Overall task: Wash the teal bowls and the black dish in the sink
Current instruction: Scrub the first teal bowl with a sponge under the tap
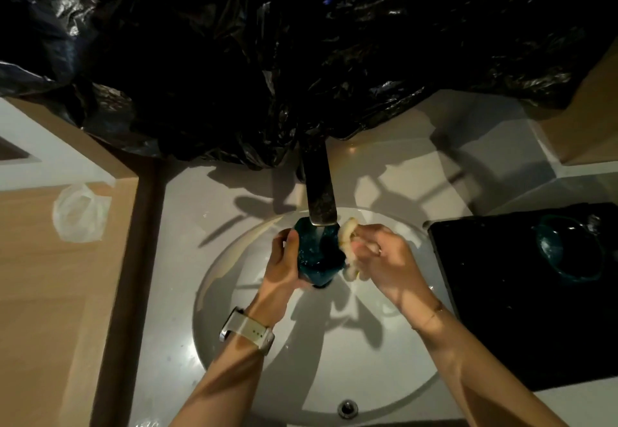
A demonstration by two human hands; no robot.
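Note:
My left hand (284, 261) grips a teal bowl (319, 252) under the dark faucet (319, 189), over the round white sink (240, 343). Water runs from the spout onto the bowl. My right hand (378, 256) holds a pale sponge (346, 239) pressed against the bowl's right side. A second teal bowl (565, 249) sits on a black dish (501, 292) on the counter to the right of the sink.
Black plastic sheeting (267, 58) hangs over the wall behind the faucet. A clear plastic bag (80, 212) lies on the wooden surface at the left. The sink's overflow hole (347, 408) is at the near rim. A watch is on my left wrist.

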